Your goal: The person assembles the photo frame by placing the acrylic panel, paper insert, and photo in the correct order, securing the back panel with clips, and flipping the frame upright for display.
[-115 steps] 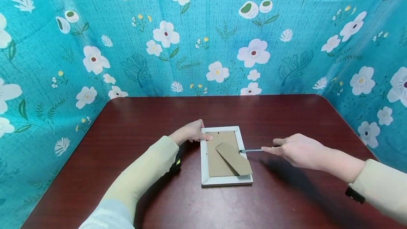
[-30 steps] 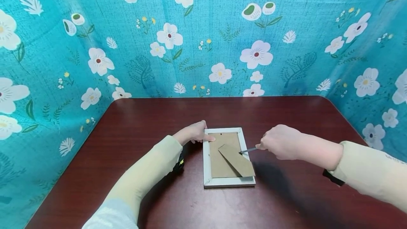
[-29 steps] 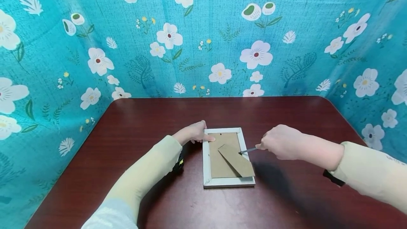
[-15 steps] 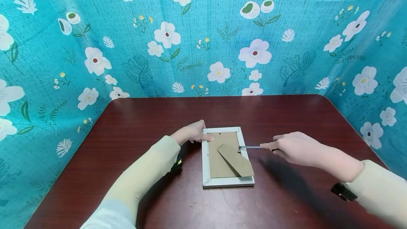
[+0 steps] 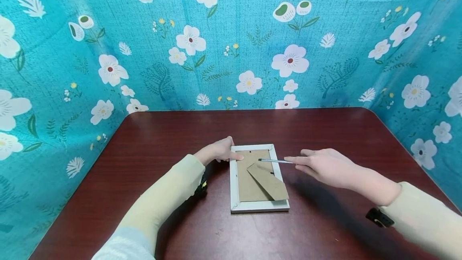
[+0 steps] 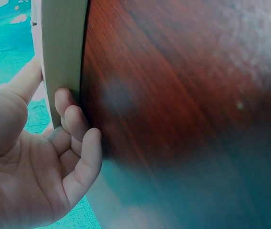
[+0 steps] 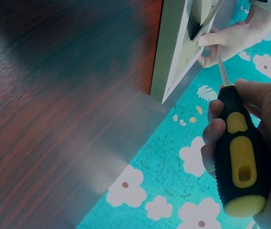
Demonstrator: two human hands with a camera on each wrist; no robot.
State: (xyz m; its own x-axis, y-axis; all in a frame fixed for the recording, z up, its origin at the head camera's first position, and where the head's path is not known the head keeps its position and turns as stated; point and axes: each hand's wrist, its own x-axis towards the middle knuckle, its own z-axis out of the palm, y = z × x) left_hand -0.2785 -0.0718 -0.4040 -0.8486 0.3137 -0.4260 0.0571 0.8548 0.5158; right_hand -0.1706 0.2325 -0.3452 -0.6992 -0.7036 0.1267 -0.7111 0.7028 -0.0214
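Observation:
A white picture frame (image 5: 234, 187) lies face down, showing its brown backing board (image 5: 242, 183) and a slanted easel leg (image 5: 268, 183). At the upper left side my left hand (image 5: 220, 150) holds the frame, thumb on the back and fingers curled at the outer side, as the left wrist view shows. From the right, my right hand (image 5: 330, 167) grips a screwdriver (image 7: 243, 148) with a black and yellow handle. Its metal shaft crosses the frame's right side, and the dark tip overlaps the upper backing board in the head view. A small dark tab (image 5: 272, 173) shows at the board's right edge.
The dark red wooden table (image 5: 173, 131) reaches back to a turquoise floral cloth (image 5: 223, 51), which hangs behind it and along both sides. A dark wrist device (image 5: 379, 217) sits under the right sleeve, and another (image 5: 201, 187) under the left.
The screwdriver tip has moved from the frame's right inner edge up and left over the backing board. My right hand has shifted left since half a second ago; my left hand keeps its hold.

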